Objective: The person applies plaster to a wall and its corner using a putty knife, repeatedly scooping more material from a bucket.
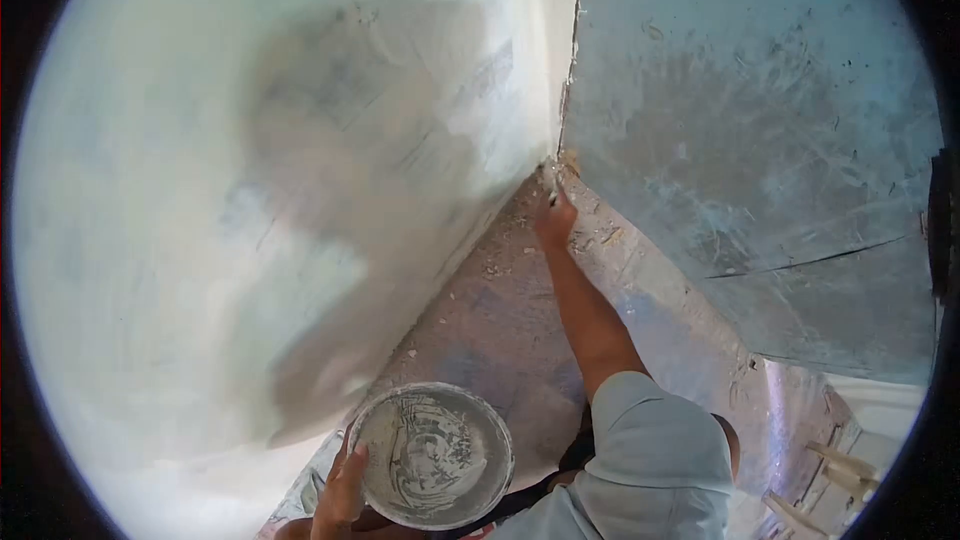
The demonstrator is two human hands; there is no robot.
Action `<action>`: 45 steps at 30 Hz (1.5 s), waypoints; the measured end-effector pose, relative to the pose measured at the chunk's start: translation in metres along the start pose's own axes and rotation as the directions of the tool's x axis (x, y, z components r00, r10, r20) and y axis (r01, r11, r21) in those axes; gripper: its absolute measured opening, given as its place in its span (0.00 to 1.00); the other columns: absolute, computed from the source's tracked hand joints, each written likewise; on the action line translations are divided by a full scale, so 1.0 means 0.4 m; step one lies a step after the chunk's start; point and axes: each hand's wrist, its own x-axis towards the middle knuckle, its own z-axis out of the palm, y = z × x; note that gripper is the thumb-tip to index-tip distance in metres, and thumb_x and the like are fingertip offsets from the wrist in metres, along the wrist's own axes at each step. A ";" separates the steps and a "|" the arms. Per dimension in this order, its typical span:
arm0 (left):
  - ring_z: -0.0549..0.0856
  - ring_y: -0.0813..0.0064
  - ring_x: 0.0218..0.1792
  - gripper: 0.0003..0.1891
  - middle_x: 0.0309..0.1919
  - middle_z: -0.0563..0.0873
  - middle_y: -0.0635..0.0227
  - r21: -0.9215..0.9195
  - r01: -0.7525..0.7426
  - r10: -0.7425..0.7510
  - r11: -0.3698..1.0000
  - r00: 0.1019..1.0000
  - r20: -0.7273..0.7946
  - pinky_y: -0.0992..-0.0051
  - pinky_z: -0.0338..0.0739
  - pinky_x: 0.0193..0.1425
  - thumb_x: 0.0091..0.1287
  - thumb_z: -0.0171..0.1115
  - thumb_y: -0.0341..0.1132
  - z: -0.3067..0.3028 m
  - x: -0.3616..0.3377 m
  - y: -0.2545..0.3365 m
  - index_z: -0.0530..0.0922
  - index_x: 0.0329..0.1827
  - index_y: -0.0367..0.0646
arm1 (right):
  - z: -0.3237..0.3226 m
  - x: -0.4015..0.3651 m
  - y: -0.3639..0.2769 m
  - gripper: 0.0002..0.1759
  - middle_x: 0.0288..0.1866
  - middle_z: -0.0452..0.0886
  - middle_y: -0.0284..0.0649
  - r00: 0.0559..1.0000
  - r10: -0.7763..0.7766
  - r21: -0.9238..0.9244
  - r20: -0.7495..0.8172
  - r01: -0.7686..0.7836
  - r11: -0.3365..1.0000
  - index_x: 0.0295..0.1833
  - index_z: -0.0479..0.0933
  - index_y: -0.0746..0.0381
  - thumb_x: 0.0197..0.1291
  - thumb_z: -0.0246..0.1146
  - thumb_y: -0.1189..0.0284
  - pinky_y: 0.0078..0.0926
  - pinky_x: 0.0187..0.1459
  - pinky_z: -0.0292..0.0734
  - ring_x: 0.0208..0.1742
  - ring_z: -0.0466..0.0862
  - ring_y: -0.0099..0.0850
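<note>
My left hand (342, 492) grips the rim of a round metal bowl (432, 455) smeared with grey-white putty, held low in front of me. My right hand (555, 221) reaches far down to the bottom of the wall corner (562, 150), closed on a small tool whose pale tip (551, 183) touches the corner where the walls meet the floor. The tool is mostly hidden by the hand. My right arm wears a light blue short sleeve (655, 445).
A white plastered wall (250, 190) stands on the left, a bluish scraped wall (760, 110) on the right. The dusty floor (500, 310) between them carries bits of debris. Pale wooden pieces (835, 475) lie at lower right.
</note>
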 end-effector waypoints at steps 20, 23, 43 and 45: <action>0.70 0.63 0.69 0.33 0.69 0.73 0.55 -0.038 0.022 -0.021 0.999 1.000 0.009 0.68 0.60 0.75 0.77 0.50 0.46 -0.005 0.001 -0.010 0.57 0.79 0.37 | 0.152 -0.190 0.021 0.16 0.25 0.79 0.53 0.999 -0.048 0.097 0.006 0.048 0.994 0.51 0.81 0.67 0.61 0.60 0.69 0.48 0.32 0.73 0.28 0.81 0.51; 0.70 0.63 0.69 0.33 0.69 0.73 0.55 -0.052 -0.002 0.003 0.999 1.000 0.014 0.68 0.61 0.75 0.77 0.50 0.46 -0.014 0.001 -0.025 0.58 0.78 0.36 | 0.140 -0.265 -0.004 0.12 0.27 0.79 0.53 0.996 -0.064 0.069 0.061 0.060 0.996 0.44 0.80 0.67 0.59 0.62 0.70 0.46 0.35 0.73 0.31 0.80 0.51; 0.65 0.71 0.71 0.29 0.70 0.70 0.60 -0.188 -0.448 0.444 0.874 0.894 -0.067 0.70 0.56 0.76 0.83 0.38 0.50 -0.054 0.092 -0.134 0.57 0.79 0.43 | -0.363 -0.343 -0.707 0.06 0.33 0.84 0.30 0.250 -0.296 0.337 0.922 -0.142 0.931 0.44 0.83 0.65 0.63 0.66 0.76 0.21 0.37 0.74 0.34 0.79 0.17; 0.65 0.71 0.71 0.28 0.70 0.69 0.60 -0.216 -0.459 0.450 0.862 0.888 -0.094 0.70 0.56 0.76 0.83 0.38 0.50 -0.052 0.092 -0.146 0.57 0.79 0.43 | -0.341 -0.431 -0.729 0.08 0.32 0.83 0.30 0.302 -0.307 0.360 0.903 -0.139 0.923 0.45 0.81 0.65 0.61 0.67 0.76 0.22 0.35 0.74 0.33 0.77 0.16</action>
